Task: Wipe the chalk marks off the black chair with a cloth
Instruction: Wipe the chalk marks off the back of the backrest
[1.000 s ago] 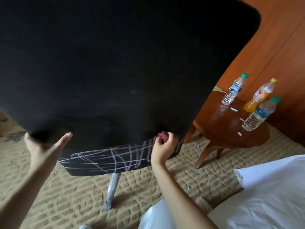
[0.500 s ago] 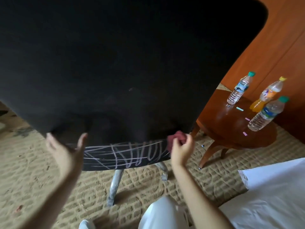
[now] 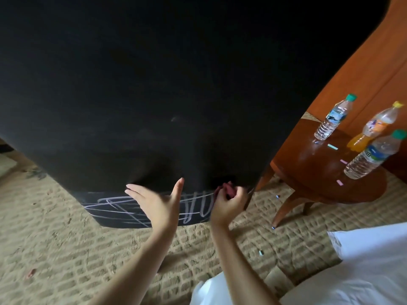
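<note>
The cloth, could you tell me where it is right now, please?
The red cloth is bunched in the right hand, against the black chair's lower right corner, beside the chalk marks.

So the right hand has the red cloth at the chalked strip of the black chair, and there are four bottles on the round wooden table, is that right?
Not quite: the head view shows three bottles on the round wooden table, not four. The rest holds: the right hand grips the red cloth at the right end of the chalked strip of the black chair.

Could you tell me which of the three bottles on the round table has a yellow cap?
The middle bottle with orange drink at its bottom has the yellow cap; the two clear water bottles beside it have green caps.
</note>
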Demonstrator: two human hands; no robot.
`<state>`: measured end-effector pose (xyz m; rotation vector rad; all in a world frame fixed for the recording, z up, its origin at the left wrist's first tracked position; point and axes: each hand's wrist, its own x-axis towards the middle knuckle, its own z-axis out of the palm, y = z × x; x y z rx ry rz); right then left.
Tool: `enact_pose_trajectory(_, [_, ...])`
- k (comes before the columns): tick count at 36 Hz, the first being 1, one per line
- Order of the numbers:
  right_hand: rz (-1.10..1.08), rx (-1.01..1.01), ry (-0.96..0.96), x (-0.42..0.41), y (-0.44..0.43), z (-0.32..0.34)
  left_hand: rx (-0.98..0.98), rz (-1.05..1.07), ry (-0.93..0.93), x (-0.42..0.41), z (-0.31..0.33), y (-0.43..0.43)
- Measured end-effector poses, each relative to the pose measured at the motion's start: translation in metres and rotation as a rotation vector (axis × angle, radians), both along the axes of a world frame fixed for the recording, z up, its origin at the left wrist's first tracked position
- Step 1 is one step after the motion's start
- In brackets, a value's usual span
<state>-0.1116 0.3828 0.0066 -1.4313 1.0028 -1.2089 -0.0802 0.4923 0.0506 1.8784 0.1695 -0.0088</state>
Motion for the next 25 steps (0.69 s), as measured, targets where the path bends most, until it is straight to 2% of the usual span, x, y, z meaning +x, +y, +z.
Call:
enact_pose_trajectory(4, [0.124, -0.009, 0.056, 0.007, 0.043, -0.008, 0.027, 0.015, -0.023, 0.002, -0.002, 0.001])
enact_pose_trajectory(7, [0.323, -0.032, 0.121, 0.009, 0.076, -0.011, 0.068, 0.031, -0.031, 0.005, -0.002, 0.004])
enact_pose_trajectory(10, [0.413, 0.015, 0.104, 0.003, 0.081, -0.014, 0.096, 0.033, -0.031, 0.006, -0.003, 0.009])
enact_pose_trajectory(12, [0.313, 0.076, 0.081, -0.008, 0.062, -0.012, 0.102, 0.023, -0.041, 0.007, -0.003, 0.011])
enact_pose_trajectory(17, [-0.161, 0.226, 0.099, -0.035, -0.042, -0.010, 0.086, 0.014, -0.050, 0.007, -0.004, 0.014])
enact_pose_trajectory(20, [-0.224, 0.236, 0.123, -0.039, -0.085, -0.004, 0.069, 0.004, -0.048, 0.007, -0.005, 0.015])
enact_pose_trajectory(25, [-0.218, 0.230, 0.159, -0.015, -0.075, 0.002, 0.091, -0.025, -0.040, 0.010, -0.006, 0.016])
